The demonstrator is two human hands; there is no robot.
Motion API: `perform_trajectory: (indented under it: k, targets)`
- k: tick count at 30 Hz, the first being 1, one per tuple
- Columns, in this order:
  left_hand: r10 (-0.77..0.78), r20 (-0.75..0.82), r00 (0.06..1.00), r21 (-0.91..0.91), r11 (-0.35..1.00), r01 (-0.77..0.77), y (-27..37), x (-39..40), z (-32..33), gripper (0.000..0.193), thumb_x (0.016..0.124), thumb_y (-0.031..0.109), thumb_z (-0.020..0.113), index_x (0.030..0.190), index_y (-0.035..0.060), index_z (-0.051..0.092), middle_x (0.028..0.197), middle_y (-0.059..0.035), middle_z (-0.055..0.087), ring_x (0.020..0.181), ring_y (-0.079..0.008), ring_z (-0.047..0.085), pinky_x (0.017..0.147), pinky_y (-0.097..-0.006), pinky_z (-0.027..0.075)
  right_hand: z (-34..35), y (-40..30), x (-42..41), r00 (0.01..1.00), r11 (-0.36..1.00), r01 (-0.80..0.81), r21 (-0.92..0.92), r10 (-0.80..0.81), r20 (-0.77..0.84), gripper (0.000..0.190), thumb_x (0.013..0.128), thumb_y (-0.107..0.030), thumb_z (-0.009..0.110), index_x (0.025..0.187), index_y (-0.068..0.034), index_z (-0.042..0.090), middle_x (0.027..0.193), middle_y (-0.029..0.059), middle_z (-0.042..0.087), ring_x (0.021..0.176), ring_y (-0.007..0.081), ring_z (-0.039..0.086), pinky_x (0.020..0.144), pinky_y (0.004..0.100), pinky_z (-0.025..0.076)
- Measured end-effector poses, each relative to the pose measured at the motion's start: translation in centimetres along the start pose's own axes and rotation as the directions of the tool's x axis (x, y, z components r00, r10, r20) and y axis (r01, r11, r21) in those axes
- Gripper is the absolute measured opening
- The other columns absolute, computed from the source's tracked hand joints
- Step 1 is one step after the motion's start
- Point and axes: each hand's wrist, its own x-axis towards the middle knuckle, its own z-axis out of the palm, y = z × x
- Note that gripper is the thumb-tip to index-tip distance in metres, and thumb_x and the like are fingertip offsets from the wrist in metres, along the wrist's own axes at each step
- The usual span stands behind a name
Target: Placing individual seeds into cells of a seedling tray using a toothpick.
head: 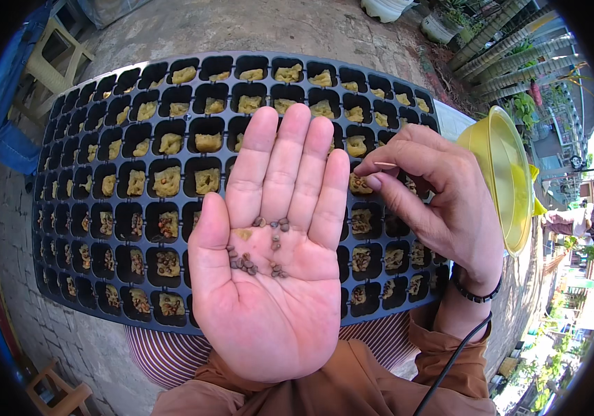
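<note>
My left hand (pixel 271 270) lies palm up over a black plastic seedling tray (pixel 115 200), its fingers stretched out. Several small dark seeds (pixel 245 264) rest loose on its palm, with a yellowish crumb (pixel 243 234) near the finger bases. To the right, my right hand (pixel 432 192) pinches a thin wooden stick (pixel 385 164) between thumb and fingers, above a tray cell. Many cells hold yellowish foam-like plugs (pixel 208 142); the nearer rows have brown seeds on their plugs (pixel 168 264). My left hand hides the middle of the tray.
A yellow translucent plastic basin (pixel 507 182) stands right of the tray. Plastic stools (pixel 55 62) are at the left, near a person in blue (pixel 16 140). Potted plants (pixel 445 26) line the upper right; another person (pixel 570 221) is farther off.
</note>
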Motion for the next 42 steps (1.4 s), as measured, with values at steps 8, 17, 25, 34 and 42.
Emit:
perform_trajectory:
  k: [8, 17, 25, 34, 42]
  targets:
    - [0.016, -0.012, 1.000, -0.029, 0.999, -0.016, -0.1, 0.0, 0.2, 0.061, 0.110, 0.024, 0.020, 0.158, -0.0112, 0.007, 0.166, -0.0315, 0.006, 0.157, -0.0400, 0.001, 0.131, -0.0495, 0.002, -1.4, -1.4, -0.6, 0.960, 0.997, -0.066, -0.026, 0.057, -0.273, 0.030, 0.107, -0.020, 0.052, 0.106, 0.000, 0.073, 0.098, 0.0057, 0.062, 0.095, 0.0143, 0.054, 0.086, 0.0269, 0.041]
    - [0.014, 0.015, 1.000, -0.016, 1.000, -0.014, -0.2, 0.0, -0.1, 0.061, 0.110, 0.024, 0.018, 0.159, -0.0098, 0.005, 0.167, -0.0308, 0.003, 0.157, -0.0377, -0.002, 0.131, -0.0479, -0.001, -0.3, 0.9, -1.1, 0.964, 0.739, -0.057, 0.671, 0.216, -0.156, 0.021, 0.108, -0.014, 0.052, 0.110, 0.003, 0.064, 0.103, 0.0066, 0.067, 0.083, 0.0105, 0.066, 0.077, 0.0242, 0.057]
    - [-0.008, 0.058, 0.998, 0.017, 1.000, 0.007, -0.1, 0.2, -0.5, 0.061, 0.110, 0.024, 0.019, 0.159, -0.0081, 0.002, 0.167, -0.0294, 0.000, 0.157, -0.0375, -0.004, 0.131, -0.0488, -0.002, 0.0, 1.7, -0.7, 0.982, 0.684, -0.151, 0.714, 0.185, 0.030, 0.011, 0.102, -0.003, 0.058, 0.111, 0.002, 0.062, 0.102, 0.0057, 0.070, 0.092, 0.0098, 0.069, 0.083, 0.0251, 0.057]
    - [-0.165, 0.494, 0.854, 0.199, 0.977, 0.074, 2.6, 2.7, -6.2, 0.062, 0.110, 0.025, 0.019, 0.159, -0.0074, 0.000, 0.168, -0.0274, -0.002, 0.157, -0.0366, -0.007, 0.131, -0.0488, -0.004, 1.1, 2.1, -0.4, 0.987, 0.791, -0.129, 0.599, 0.160, 0.001, 0.009, 0.102, -0.004, 0.060, 0.110, -0.001, 0.063, 0.098, 0.0036, 0.071, 0.096, 0.0087, 0.070, 0.080, 0.0205, 0.053]
    - [-0.181, 0.511, 0.840, 0.193, 0.977, 0.093, 2.8, 2.8, -6.4, 0.062, 0.110, 0.025, 0.017, 0.159, -0.0083, -0.001, 0.168, -0.0266, -0.004, 0.157, -0.0354, -0.010, 0.131, -0.0482, -0.006, 1.5, 2.3, -0.4, 0.989, 0.798, -0.118, 0.592, 0.147, -0.001, 0.008, 0.102, -0.004, 0.060, 0.110, -0.002, 0.063, 0.097, 0.0017, 0.071, 0.095, 0.0072, 0.069, 0.079, 0.0200, 0.051]
